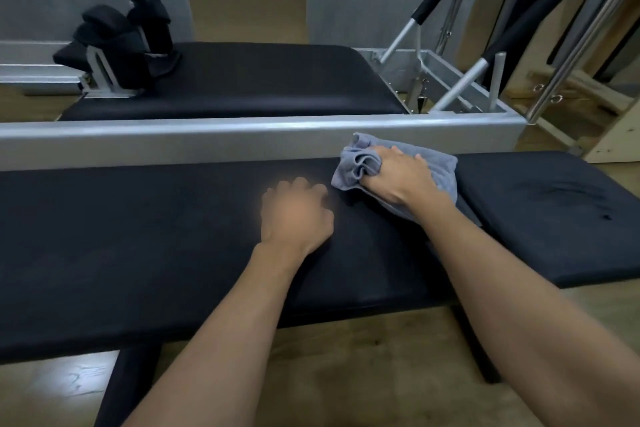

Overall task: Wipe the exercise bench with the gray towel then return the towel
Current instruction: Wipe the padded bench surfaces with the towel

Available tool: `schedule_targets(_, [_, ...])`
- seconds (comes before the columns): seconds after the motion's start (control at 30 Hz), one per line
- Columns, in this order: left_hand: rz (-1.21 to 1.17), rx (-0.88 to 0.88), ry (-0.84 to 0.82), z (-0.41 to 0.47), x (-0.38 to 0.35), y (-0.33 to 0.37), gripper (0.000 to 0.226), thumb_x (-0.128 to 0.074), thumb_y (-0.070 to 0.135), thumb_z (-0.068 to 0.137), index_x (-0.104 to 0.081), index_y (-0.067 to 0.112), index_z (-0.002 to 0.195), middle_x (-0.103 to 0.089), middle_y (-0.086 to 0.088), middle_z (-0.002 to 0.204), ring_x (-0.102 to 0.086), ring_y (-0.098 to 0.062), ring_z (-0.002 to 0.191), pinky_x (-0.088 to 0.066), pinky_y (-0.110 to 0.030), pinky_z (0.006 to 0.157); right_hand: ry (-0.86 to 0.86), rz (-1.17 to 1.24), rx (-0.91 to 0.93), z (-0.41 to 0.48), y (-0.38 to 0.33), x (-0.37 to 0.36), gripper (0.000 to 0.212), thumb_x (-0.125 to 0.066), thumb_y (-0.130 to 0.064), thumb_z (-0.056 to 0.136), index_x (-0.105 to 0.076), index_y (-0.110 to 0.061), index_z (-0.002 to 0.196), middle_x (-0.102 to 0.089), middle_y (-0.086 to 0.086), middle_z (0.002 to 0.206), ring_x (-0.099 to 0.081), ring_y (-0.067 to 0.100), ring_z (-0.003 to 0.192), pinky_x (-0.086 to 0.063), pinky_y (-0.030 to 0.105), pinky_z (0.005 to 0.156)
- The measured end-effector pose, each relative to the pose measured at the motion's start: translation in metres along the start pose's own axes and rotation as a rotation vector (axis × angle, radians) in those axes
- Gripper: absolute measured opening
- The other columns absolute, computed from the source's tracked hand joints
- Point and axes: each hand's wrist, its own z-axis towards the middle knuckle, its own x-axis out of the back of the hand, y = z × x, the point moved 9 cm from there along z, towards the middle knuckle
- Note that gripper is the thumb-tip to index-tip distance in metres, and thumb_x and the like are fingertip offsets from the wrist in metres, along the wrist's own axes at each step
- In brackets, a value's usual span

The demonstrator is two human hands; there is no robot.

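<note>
Now right hand (398, 177) on gray towel (440, 170) (bunched) atop exercise bench (138, 236).

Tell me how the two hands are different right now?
The right hand presses on the gray towel, gripping its bunched folds; the left hand holds nothing. The right hand looks sharp, while the left hand looks blurry. The right hand reaches farther across than the left hand. Both are over the black bench.

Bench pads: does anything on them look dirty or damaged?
Yes. The right pad has dark scuffs or smudges near its middle, beyond the towel. Whether they are dirt or wear is unclear.
</note>
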Motion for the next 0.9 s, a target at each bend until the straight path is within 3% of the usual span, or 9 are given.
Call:
schedule_targets(0.13, [0.013, 0.018, -0.018, 0.004, 0.000, 0.000, 0.040, -0.044, 0.031, 0.087, -0.059, 0.027, 0.125, -0.056, -0.002, 0.129, -0.049, -0.029, 0.116, -0.036, -0.045, 0.102, 0.007, 0.001, -0.048, 0.030, 0.009, 0.001, 0.057, -0.040, -0.052, 0.085, -0.049, -0.029, 0.137, -0.061, 0.008, 0.133, -0.052, 0.032, 0.124, -0.027, 0.058, 0.108])
schedule_targets(0.27, [0.024, 0.043, -0.057, 0.005, 0.004, 0.004, 0.037, -0.046, 0.032, 0.088, -0.058, 0.024, 0.122, -0.055, -0.006, 0.126, -0.048, -0.031, 0.114, -0.038, -0.046, 0.095, 0.038, -0.037, -0.026, 0.010, 0.013, 0.001, 0.048, -0.042, -0.047, 0.087, -0.055, -0.024, 0.127, -0.062, 0.011, 0.130, -0.051, 0.034, 0.125, -0.026, 0.058, 0.110])
schedule_targets(0.37, [0.028, 0.043, -0.079, 0.006, 0.004, 0.009, 0.038, -0.046, 0.032, 0.089, -0.055, 0.024, 0.124, -0.052, -0.007, 0.128, -0.046, -0.032, 0.115, -0.038, -0.047, 0.096, 0.043, -0.042, -0.013, -0.031, 0.023, -0.003, 0.045, -0.044, -0.044, 0.086, -0.054, -0.028, 0.128, -0.059, 0.004, 0.136, -0.044, 0.031, 0.134, -0.022, 0.058, 0.113])
schedule_targets(0.47, [0.027, -0.005, -0.065, 0.006, 0.004, 0.021, 0.039, -0.046, 0.032, 0.089, -0.055, 0.025, 0.127, -0.053, -0.006, 0.131, -0.047, -0.031, 0.118, -0.036, -0.047, 0.099, 0.052, -0.058, -0.021, -0.093, 0.033, -0.001, 0.057, -0.036, -0.049, 0.082, -0.047, -0.035, 0.137, -0.050, -0.007, 0.146, -0.037, 0.025, 0.141, -0.020, 0.058, 0.115])
schedule_targets(0.57, [-0.001, -0.061, -0.065, 0.006, -0.001, 0.040, 0.039, -0.046, 0.032, 0.090, -0.056, 0.025, 0.127, -0.054, -0.005, 0.131, -0.047, -0.030, 0.118, -0.036, -0.046, 0.099, 0.045, -0.073, -0.061, -0.159, 0.045, -0.008, 0.075, -0.025, -0.059, 0.078, -0.034, -0.038, 0.149, -0.030, -0.014, 0.159, -0.018, 0.015, 0.150, -0.008, 0.049, 0.121])
schedule_targets(0.67, [-0.013, -0.088, -0.062, 0.005, -0.007, 0.058, 0.038, -0.046, 0.032, 0.090, -0.057, 0.025, 0.125, -0.054, -0.004, 0.131, -0.047, -0.030, 0.118, -0.035, -0.048, 0.102, 0.083, -0.012, -0.028, -0.189, 0.049, -0.010, 0.078, -0.023, -0.062, 0.076, -0.038, -0.036, 0.148, -0.030, -0.016, 0.158, -0.017, 0.012, 0.150, -0.004, 0.045, 0.121])
schedule_targets(0.8, [-0.015, -0.072, -0.043, 0.009, -0.010, 0.066, 0.035, -0.045, 0.032, 0.090, -0.058, 0.024, 0.121, -0.054, -0.004, 0.129, -0.047, -0.031, 0.116, -0.035, -0.049, 0.101, 0.047, -0.022, -0.052, -0.139, 0.052, 0.007, 0.065, -0.028, -0.060, 0.083, -0.035, -0.043, 0.146, -0.037, -0.013, 0.156, -0.021, 0.017, 0.149, -0.012, 0.053, 0.120])
schedule_targets(0.9, [-0.004, -0.061, -0.035, 0.009, -0.012, 0.065, 0.034, -0.045, 0.034, 0.089, -0.058, 0.024, 0.119, -0.054, -0.004, 0.127, -0.047, -0.031, 0.115, -0.035, -0.049, 0.100, 0.034, 0.035, -0.070, -0.077, 0.055, 0.018, 0.049, -0.041, -0.055, 0.089, -0.048, -0.038, 0.134, -0.051, -0.001, 0.146, -0.034, 0.029, 0.143, -0.021, 0.060, 0.113])
